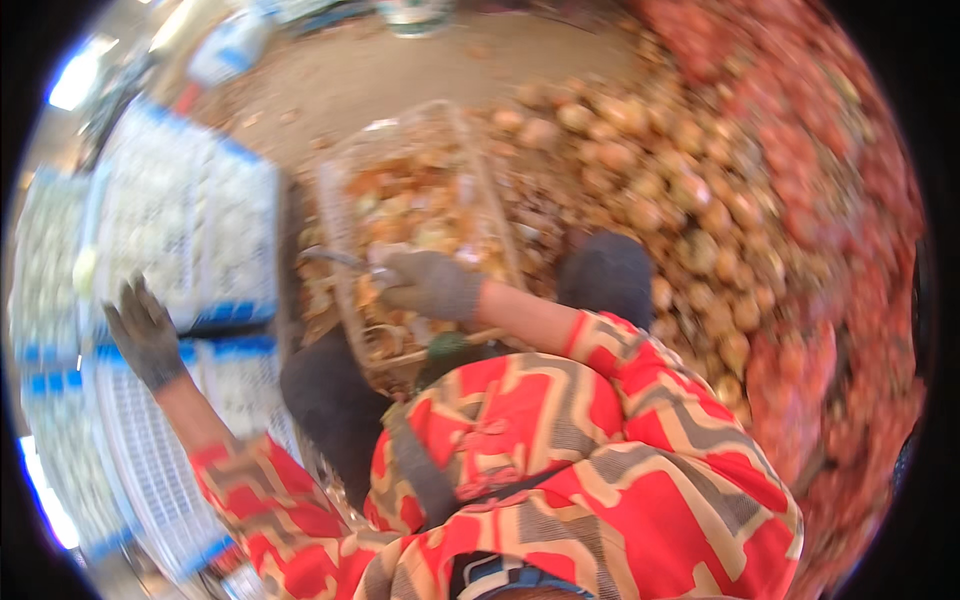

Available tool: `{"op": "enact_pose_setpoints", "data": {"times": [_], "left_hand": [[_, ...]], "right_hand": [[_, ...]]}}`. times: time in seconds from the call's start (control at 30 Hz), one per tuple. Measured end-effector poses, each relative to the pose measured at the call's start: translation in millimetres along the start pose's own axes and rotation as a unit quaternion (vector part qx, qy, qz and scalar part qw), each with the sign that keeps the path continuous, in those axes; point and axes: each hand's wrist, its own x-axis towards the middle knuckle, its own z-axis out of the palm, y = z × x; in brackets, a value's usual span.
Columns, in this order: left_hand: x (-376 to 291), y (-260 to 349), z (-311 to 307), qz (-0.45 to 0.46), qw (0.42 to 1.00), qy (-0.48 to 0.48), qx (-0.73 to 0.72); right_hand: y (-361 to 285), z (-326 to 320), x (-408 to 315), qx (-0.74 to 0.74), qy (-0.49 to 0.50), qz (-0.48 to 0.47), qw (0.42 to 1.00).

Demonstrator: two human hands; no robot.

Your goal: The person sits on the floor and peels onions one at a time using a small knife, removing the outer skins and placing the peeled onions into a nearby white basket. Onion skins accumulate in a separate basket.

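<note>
My left hand (144, 330), in a grey work glove, is stretched out with fingers extended over white-and-blue plastic crates (259, 309) at the left. It holds nothing. A pale peeled onion (85, 271) is just beyond its fingertips, apart from them; whether it rests on something or is in the air, I cannot tell. My right hand (435, 285), also gloved, grips a knife whose blade (330, 256) points left. That hand is above a pale plastic crate (341, 300) between my knees, which holds onions and onion skins (420, 202); the contents are blurred.
Unpeeled onions (697, 187) lie heaped at the right, with red mesh sacks (817, 187) beyond. Loose skins litter the brown floor (360, 67). A white bucket (416, 16) stands at the far edge. The left-hand crates appear filled with whitish contents.
</note>
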Motion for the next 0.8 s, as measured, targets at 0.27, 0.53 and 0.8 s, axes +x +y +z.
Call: {"op": "enact_pose_setpoints", "data": {"times": [0.27,0.53,0.8], "left_hand": [[-179,-195,84,-0.275,0.945,0.013,0.177],[-182,-224,38,-0.304,0.936,0.022,0.174],[-180,-235,47,-0.348,0.900,0.047,0.256]], "right_hand": [[-21,-43,-17,-0.184,0.122,-0.119,0.968],[80,-240,-92,-0.427,0.217,0.186,0.858],[279,-235,-156,-0.366,0.155,0.516,0.759]]}}
